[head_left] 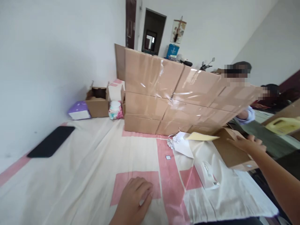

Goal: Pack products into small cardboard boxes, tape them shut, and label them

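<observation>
My left hand rests on the pink-and-white cloth, its fingers curled toward the thumb. A pale patch shows in the gap between them, but what it is I cannot make out. On the right, my right hand is over a brown cardboard box, fingers apart and touching or just above it. Left of that box lie a yellow sheet, a white paper and a bunch of white strings or tags. Nearer me are a small white square and a white plastic device.
A wall of taped cardboard boxes stands across the table's back. Along the left are a black phone, a purple box, an open carton and a flowered pack. Behind the box wall sits another person.
</observation>
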